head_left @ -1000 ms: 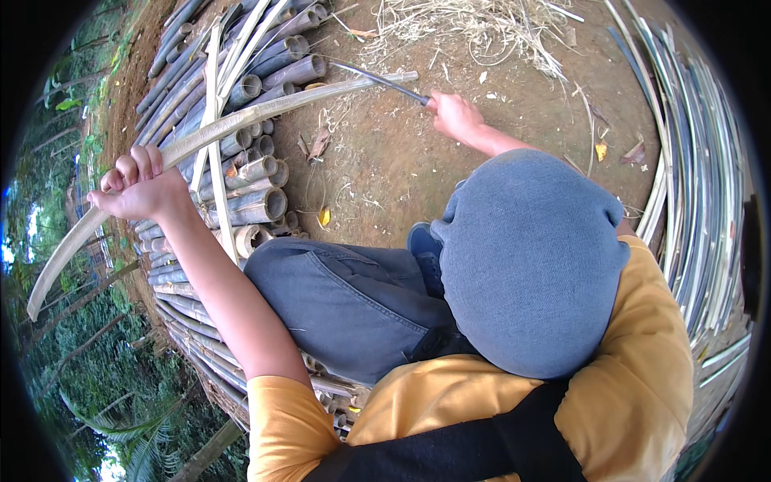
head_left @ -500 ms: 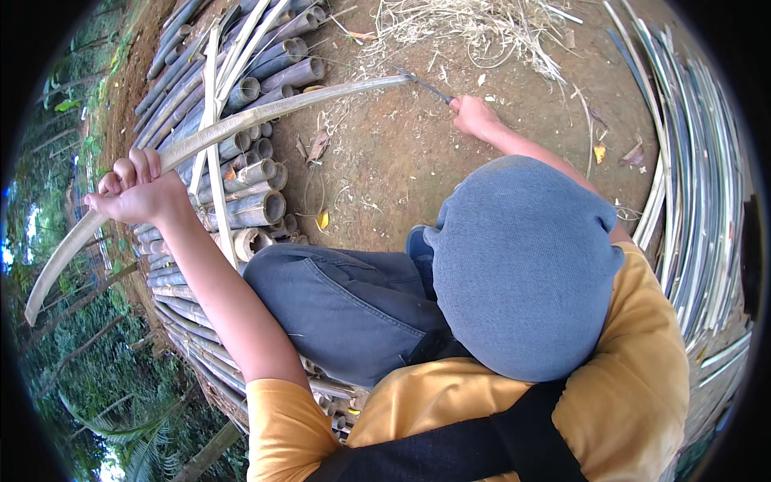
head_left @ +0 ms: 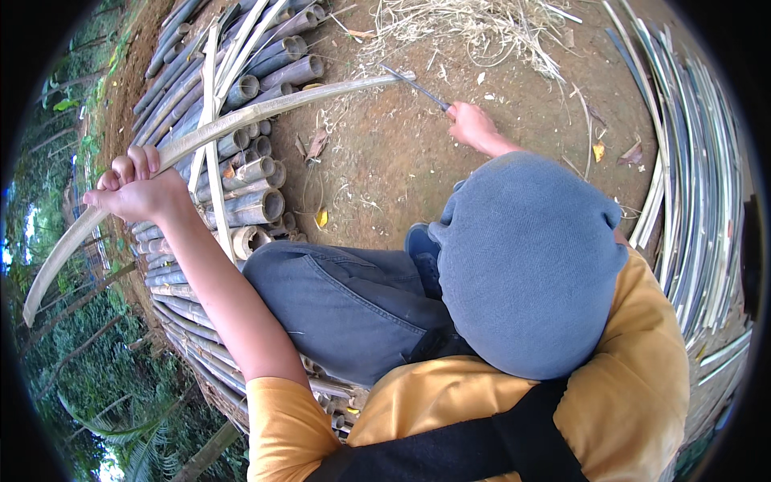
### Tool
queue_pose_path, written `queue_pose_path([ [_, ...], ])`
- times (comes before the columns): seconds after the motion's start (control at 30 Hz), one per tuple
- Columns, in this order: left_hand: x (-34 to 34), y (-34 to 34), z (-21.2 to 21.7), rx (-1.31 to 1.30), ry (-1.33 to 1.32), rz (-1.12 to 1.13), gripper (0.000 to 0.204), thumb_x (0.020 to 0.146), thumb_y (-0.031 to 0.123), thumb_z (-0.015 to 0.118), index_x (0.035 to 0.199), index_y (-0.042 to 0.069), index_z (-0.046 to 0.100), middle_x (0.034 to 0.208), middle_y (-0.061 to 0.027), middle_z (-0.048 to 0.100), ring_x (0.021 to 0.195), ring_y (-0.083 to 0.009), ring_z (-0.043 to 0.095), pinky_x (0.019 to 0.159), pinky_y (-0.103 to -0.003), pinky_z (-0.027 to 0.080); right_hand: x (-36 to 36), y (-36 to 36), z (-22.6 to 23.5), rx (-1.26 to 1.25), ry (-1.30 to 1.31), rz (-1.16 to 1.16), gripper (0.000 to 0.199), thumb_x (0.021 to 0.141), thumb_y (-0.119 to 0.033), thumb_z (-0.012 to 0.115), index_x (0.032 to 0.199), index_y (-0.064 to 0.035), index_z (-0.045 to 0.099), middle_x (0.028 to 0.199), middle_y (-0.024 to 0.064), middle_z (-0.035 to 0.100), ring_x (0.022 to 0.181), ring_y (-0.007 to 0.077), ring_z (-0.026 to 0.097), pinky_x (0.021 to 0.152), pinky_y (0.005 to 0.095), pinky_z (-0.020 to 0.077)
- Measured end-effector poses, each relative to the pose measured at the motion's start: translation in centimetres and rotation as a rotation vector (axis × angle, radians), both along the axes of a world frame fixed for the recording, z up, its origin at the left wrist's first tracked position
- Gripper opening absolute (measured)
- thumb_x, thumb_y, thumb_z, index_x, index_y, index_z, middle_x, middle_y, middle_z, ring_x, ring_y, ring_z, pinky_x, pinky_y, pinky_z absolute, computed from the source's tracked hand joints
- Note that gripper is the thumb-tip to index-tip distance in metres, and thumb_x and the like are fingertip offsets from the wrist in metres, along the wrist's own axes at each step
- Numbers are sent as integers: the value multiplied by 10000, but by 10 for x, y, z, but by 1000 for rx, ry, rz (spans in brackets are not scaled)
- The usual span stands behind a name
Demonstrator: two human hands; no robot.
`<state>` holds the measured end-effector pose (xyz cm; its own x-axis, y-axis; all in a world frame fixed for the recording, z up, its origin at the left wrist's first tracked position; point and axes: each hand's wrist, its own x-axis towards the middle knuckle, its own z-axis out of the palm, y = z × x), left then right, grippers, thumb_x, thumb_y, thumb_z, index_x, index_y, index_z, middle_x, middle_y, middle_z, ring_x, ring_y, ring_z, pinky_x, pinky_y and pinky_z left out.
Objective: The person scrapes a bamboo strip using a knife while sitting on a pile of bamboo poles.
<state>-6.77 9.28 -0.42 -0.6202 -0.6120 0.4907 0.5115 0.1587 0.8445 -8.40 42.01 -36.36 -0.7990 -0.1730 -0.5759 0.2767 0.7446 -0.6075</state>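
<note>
My left hand, out at the left, is wrapped round a long pale bamboo strip. One end of the strip hangs down past the fist at the left; the rest reaches across to the upper middle. My right hand grips the handle of a thin dark-bladed knife. The blade slants up and left from the fist and meets the strip close to its far end. Beneath the strip lie several more pale bamboo strips, crossing one another on a stack of bamboo poles.
Curly bamboo shavings cover the brown dirt ground at the top. A big bundle of split bamboo strips lies along the right side. Green plants grow beyond the poles at the left. My bent knee is below.
The knife has swung so its blade lies farther along and across the strip's end, and my right hand has drawn slightly down. My left hand stays nearly in place.
</note>
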Motion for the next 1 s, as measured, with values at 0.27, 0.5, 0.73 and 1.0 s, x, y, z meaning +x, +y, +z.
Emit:
queue_pose_path([
  [0.27,-1,7,0,-12,-7,-4,583,1041,637,153,708,179,294,563,19,263,464,-137,211,445,-287,196,-3,11,-23,63,17,-77,259,1023,-249,505,1161,-70,632,1087,190,700,1076,354,670,932,505,500],
  [0.5,1,-4,0,47,-6,-66,557,1044,640,204,737,188,312,548,33,266,455,-124,225,432,-280,196,-6,12,-11,68,-45,-55,300,1055,-287,486,1194,-64,630,1091,154,678,1065,313,662,912,478,517],
  [0.73,1,-4,-2,31,-2,-32,557,1048,629,218,736,179,317,553,26,288,465,-129,243,435,-285,210,3,12,-7,-21,53,-61,278,1017,-273,520,1123,-53,653,1073,216,698,1042,373,677,888,500,507],
  [1.0,3,-10,-3,26,-10,-23,564,1051,624,202,729,175,315,558,20,281,470,-138,246,441,-293,212,-10,9,11,154,23,62,276,1046,-247,506,1222,-70,624,1114,131,685,1023,267,685,869,440,555],
])
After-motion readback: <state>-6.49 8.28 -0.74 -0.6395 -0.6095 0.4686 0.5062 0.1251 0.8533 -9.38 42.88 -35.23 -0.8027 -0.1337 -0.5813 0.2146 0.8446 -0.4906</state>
